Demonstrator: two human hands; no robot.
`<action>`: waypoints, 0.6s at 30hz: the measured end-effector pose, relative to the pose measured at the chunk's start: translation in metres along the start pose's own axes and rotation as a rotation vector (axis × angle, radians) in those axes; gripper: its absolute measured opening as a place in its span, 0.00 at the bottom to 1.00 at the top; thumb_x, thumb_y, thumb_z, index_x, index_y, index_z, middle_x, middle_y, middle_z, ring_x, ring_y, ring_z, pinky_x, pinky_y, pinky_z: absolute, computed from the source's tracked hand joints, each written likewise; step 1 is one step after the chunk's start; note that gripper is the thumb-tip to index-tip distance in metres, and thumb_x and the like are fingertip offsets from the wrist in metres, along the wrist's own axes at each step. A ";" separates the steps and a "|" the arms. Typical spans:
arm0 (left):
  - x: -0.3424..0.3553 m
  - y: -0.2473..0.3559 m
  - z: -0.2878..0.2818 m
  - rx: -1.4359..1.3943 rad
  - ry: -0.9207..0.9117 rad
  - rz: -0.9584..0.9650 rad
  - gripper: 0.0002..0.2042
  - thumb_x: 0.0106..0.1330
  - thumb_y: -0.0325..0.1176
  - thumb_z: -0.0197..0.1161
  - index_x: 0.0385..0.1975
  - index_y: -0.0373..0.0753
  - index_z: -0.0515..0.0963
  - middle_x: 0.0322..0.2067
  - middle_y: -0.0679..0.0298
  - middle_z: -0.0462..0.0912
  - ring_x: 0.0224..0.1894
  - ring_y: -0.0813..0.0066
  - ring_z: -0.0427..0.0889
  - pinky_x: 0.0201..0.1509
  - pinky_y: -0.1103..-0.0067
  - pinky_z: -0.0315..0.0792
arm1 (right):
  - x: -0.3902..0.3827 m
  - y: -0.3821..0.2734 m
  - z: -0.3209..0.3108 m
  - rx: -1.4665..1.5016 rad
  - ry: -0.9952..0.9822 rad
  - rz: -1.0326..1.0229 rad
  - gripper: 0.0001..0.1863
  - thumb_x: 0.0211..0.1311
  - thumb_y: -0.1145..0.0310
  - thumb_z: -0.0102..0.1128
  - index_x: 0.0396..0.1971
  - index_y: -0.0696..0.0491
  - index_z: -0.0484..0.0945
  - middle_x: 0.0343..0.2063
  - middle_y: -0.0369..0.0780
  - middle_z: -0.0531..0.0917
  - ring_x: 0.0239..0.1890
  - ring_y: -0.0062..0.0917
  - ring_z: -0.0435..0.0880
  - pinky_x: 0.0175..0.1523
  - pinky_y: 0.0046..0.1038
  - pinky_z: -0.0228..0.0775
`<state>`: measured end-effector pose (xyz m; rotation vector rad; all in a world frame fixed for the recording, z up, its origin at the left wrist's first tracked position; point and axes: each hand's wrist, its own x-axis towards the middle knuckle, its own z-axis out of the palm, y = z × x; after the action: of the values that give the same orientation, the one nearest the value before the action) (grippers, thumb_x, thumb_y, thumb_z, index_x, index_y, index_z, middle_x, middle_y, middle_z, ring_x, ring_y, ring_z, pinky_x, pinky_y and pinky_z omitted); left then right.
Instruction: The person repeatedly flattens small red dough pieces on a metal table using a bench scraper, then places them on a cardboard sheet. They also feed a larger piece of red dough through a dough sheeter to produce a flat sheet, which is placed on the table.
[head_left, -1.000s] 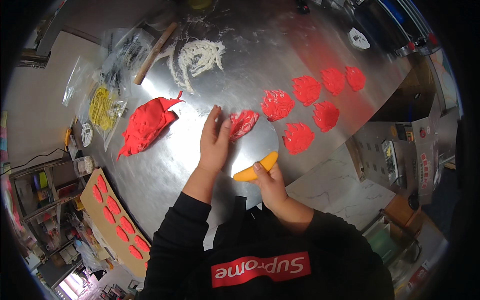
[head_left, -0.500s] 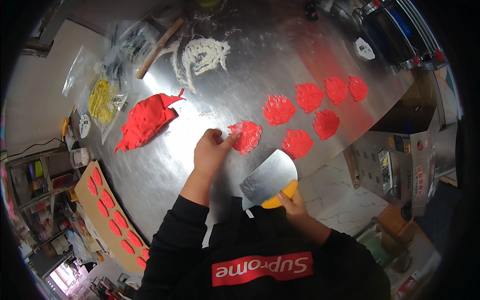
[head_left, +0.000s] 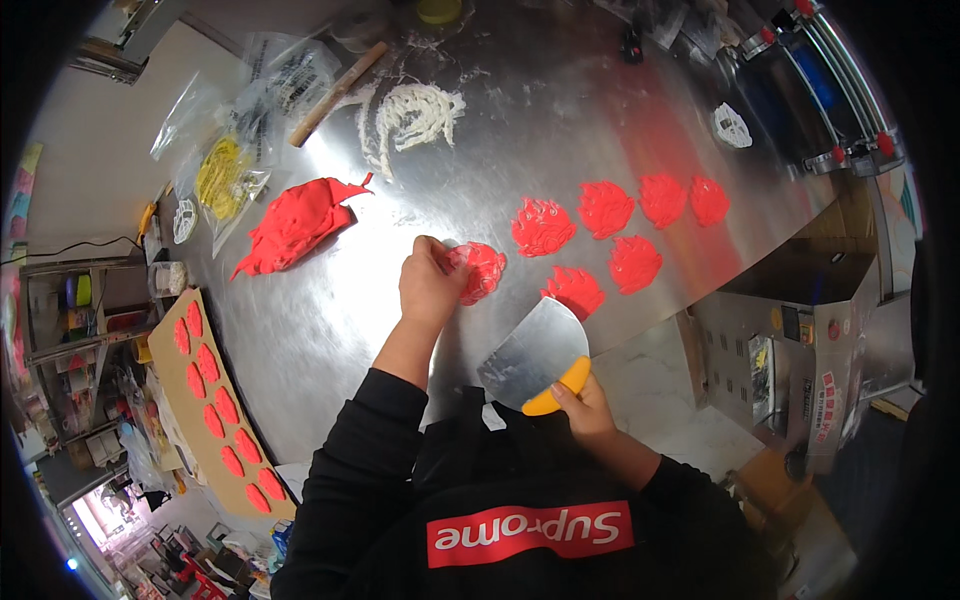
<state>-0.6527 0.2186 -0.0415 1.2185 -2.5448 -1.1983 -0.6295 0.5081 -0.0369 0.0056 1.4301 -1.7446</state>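
Observation:
With its fingers pinched together, my left hand (head_left: 428, 288) grips the left edge of a red dough cutout (head_left: 482, 273) with a spiky rim and pressed lines. That piece lies on the metal table (head_left: 400, 330); whether its edge is lifted I cannot tell. A dough scraper (head_left: 530, 355) with a broad metal blade and yellow handle is in my right hand (head_left: 590, 412), by the table's near edge. Just beyond the blade's tip lies another red cutout (head_left: 573, 292). Several more cutouts (head_left: 543, 227) stretch away to the right. A large lump of red dough (head_left: 295, 228) sits at the left.
A rolling pin (head_left: 338, 94), scattered white flour (head_left: 415, 115) and plastic bags (head_left: 225, 180) are at the far left. White cutters (head_left: 731, 126) lie at both sides. A brown board (head_left: 238, 492) with red pieces stands at lower left, a metal appliance (head_left: 780, 340) at right.
The view has shifted slightly. My left hand stays at the same dough cutout, its fingers now closer over the edge. The scraper remains in my right hand, nearly unmoved.

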 end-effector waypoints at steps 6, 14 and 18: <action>-0.001 -0.008 0.007 -0.190 -0.047 -0.124 0.15 0.48 0.34 0.70 0.34 0.34 0.81 0.26 0.59 0.80 0.28 0.67 0.80 0.36 0.76 0.74 | 0.004 -0.011 -0.008 -0.008 -0.086 0.027 0.15 0.65 0.73 0.54 0.50 0.58 0.67 0.42 0.35 0.75 0.44 0.16 0.73 0.52 0.22 0.66; -0.004 0.002 0.000 -0.228 -0.021 0.031 0.09 0.52 0.32 0.70 0.26 0.33 0.78 0.27 0.61 0.80 0.27 0.74 0.78 0.34 0.79 0.73 | 0.006 -0.017 -0.015 -0.022 -0.098 0.003 0.15 0.65 0.73 0.54 0.50 0.58 0.67 0.43 0.35 0.75 0.44 0.16 0.73 0.52 0.23 0.66; -0.021 0.019 -0.028 -0.743 -0.148 0.031 0.07 0.58 0.27 0.66 0.31 0.34 0.74 0.28 0.67 0.79 0.31 0.84 0.75 0.35 0.85 0.70 | 0.008 -0.021 -0.019 -0.036 -0.095 0.064 0.15 0.66 0.71 0.54 0.50 0.58 0.67 0.43 0.35 0.75 0.44 0.17 0.74 0.52 0.23 0.67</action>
<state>-0.6392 0.2229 -0.0037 0.9166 -1.8574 -2.0157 -0.6561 0.5182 -0.0303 -0.0499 1.3771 -1.6454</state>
